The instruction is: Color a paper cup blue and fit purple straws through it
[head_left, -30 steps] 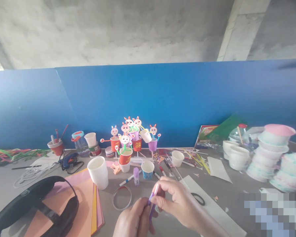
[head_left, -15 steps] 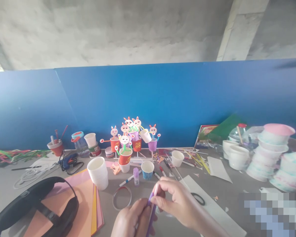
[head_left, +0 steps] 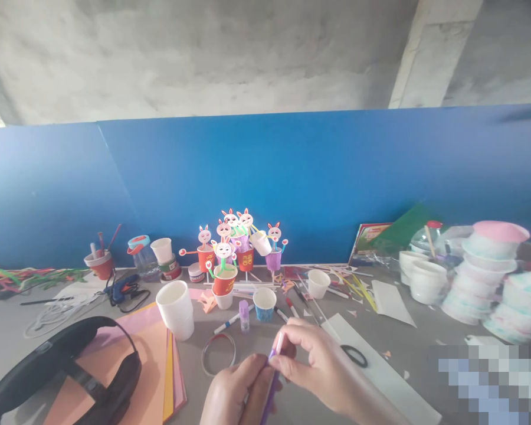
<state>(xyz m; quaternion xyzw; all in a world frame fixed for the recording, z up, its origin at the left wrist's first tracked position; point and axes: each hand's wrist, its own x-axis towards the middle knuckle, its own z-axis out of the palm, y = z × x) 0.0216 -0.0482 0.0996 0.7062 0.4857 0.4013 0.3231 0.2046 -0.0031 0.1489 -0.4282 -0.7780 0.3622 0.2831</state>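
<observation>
Low in the view, my left hand (head_left: 241,392) is closed around the lower, purple length of a thin straw-like stick (head_left: 272,394). My right hand (head_left: 307,363) pinches the upper, whitish end between thumb and fingers. Both hands are close together, and the stick slants up to the right; fingers cover part of it, so how the purple and white parts join is hard to make out. Just beyond the hands lie a roll of clear tape (head_left: 219,354), a purple-capped glue bottle (head_left: 244,317) and a blue paper cup (head_left: 264,304).
Rabbit-faced paper-cup figures (head_left: 224,251) stand by the blue partition (head_left: 265,171). At left are black headphones (head_left: 92,378), coloured paper (head_left: 153,366) and stacked white cups (head_left: 176,310). Black-handled scissors (head_left: 354,356) lie beside white paper (head_left: 380,378); stacked bowls (head_left: 482,277) stand far right.
My right fingers have shifted slightly along the stick. Less of the purple part shows between the hands, and its upper end looks closer in line with the white piece.
</observation>
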